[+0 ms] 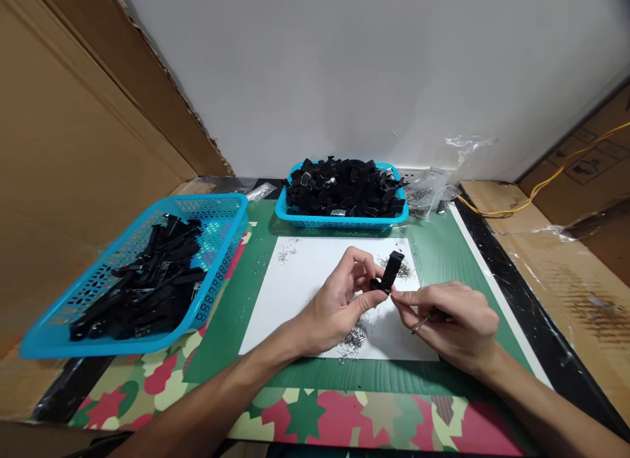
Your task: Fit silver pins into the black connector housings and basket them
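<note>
1. Above white rectangular paper (290,300): angular black plastic piece (392,269), long axis steep, leaning right.
2. Pinched low by left hand (339,304).
3. Just right of its base: right hand (453,320), curled round thin metal rod (421,323).

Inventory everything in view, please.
Wall: one, white, behind
Cardboard: several, brown, both sides
Tabletop: one, black, underneath
Patterned cover: one, multicoloured, on tabletop
Mat: one, green, on cover
Sheet: one, white, on mat
Plastic baskets: two, blue, left and back
Loose parts: many, black, in baskets
Metal pieces: many, silver, mostly on sheet
Plastic wrapping: uncounted, transparent, back
Cable: uncounted, yellow, right
Held plastic part: one, black, centre
Metal tool: one, silver, right of centre
Left hand: one, bare, pinching part
Right hand: one, bare, holding tool
</note>
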Demonstrator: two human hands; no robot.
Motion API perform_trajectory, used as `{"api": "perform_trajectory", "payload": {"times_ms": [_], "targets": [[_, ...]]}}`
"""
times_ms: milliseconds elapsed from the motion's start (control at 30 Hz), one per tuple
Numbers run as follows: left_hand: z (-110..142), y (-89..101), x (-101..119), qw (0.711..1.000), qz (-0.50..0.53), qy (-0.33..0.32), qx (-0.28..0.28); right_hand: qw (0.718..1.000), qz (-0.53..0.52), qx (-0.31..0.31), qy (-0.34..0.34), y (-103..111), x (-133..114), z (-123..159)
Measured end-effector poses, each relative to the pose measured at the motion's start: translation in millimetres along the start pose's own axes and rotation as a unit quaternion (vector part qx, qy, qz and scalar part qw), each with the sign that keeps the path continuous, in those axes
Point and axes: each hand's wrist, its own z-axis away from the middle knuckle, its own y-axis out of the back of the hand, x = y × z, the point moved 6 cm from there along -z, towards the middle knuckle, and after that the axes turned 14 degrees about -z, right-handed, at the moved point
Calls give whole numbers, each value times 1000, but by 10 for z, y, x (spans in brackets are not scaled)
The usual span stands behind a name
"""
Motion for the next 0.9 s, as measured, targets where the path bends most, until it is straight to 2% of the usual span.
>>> {"api": "perform_trajectory", "payload": {"times_ms": [167, 367, 567, 767, 900], "targets": [[-26, 10, 6, 1000, 2, -20, 16, 999, -31, -23, 14, -29, -7, -35], [-30, 16, -16, 1000, 3, -8, 17, 999, -4, -46, 29, -20, -39, -61], [-30, 42, -5, 999, -19, -11, 29, 997, -21, -74, 33, -28, -6, -44], [-26, 24, 19, 1000, -21, 7, 20, 995, -43, -87, -19, -1, 34, -48], [-32, 13, 19, 1000, 13, 21, 15, 992, -59, -99, -50, 23, 34, -55]]}}
